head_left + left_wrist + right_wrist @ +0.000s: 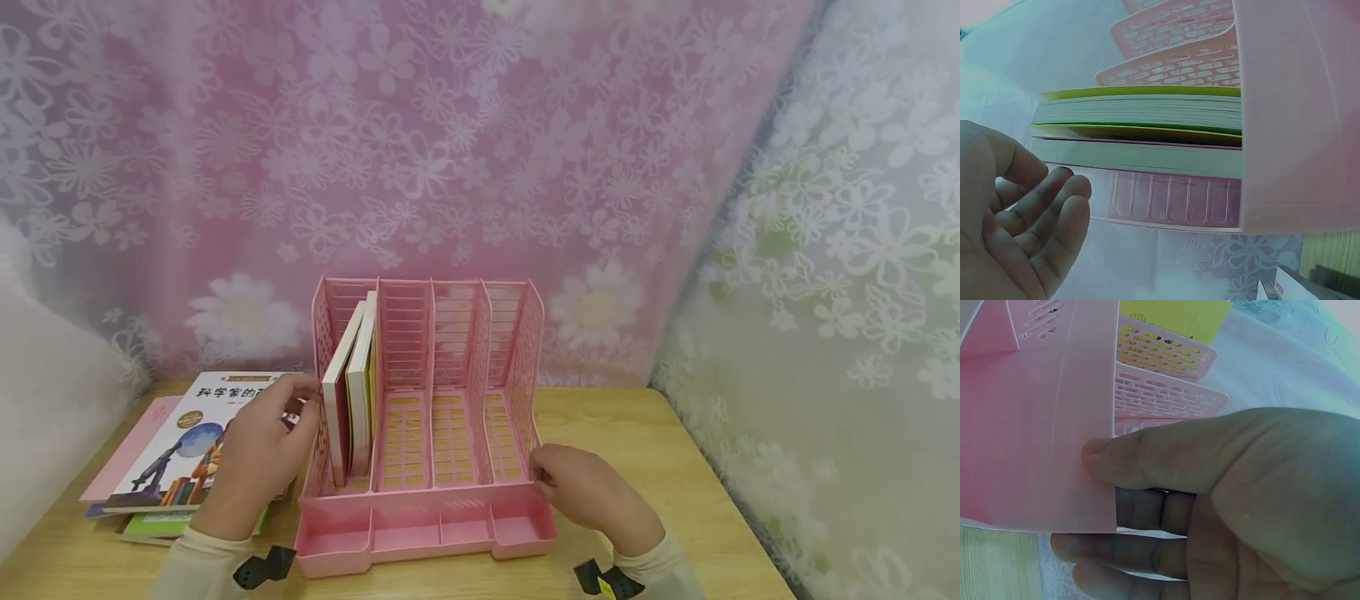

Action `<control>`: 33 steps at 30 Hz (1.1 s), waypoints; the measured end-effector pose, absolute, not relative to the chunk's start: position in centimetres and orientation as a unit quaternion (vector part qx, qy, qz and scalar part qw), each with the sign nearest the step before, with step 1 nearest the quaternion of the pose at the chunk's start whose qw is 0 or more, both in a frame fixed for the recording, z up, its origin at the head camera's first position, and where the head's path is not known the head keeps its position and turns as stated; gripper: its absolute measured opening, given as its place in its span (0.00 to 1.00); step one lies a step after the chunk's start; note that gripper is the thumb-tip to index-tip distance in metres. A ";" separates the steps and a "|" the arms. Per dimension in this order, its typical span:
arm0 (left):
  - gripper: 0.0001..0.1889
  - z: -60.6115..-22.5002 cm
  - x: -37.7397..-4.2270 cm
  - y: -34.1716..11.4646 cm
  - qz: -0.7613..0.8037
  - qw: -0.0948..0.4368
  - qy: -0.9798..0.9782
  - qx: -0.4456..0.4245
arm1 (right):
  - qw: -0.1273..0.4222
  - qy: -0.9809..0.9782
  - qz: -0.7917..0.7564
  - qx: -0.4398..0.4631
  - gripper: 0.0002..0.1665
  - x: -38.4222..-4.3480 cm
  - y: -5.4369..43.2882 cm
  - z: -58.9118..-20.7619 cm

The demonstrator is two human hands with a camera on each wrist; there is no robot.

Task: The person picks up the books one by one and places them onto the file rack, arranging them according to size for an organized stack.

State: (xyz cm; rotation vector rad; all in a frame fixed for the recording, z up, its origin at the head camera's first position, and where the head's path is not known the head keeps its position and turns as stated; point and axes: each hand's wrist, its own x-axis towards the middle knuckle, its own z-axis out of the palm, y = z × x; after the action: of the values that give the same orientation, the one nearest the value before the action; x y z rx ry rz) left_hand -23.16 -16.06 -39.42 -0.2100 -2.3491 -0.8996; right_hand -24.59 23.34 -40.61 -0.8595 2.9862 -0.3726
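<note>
A pink rack (420,502) stands on the wood counter (622,433), two books (358,408) upright but tilted toward 1 o'clock in its compartment at 9 o'clock. At just past 3 o'clock, the right hand's (596,492) grip pinches the rack's edge, thumb to the front. At 9 o'clock, the left hand's (266,442) grip is loosely spread, pinching nothing visible; whether its fingertips touch the rack's wall cannot be told. A one-sided pull from the firmer right could skew the rack, since the books load the opposite side. With slack around them, the pair could slump. A shove toward 9 o'clock could disturb the book stack (172,454) nearby.
</note>
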 end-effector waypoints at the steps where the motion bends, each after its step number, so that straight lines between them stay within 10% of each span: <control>1: 0.10 -39.4 -23.2 -16.0 -0.340 0.309 -0.884 -0.086 | 0.006 0.955 -0.118 -0.273 0.15 -24.6 23.4 -40.6; 33: 0.11 -39.8 -23.4 -16.2 -0.340 0.316 -0.880 -0.103 | -0.002 0.947 -0.129 -0.293 0.14 -24.3 23.5 -40.7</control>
State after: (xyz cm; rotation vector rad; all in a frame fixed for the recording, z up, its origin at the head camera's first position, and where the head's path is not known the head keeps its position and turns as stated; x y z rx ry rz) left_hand -23.40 -16.16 -39.75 -0.2710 -2.3163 -0.8950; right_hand -24.27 23.49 -40.69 -0.9215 2.9798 -0.4051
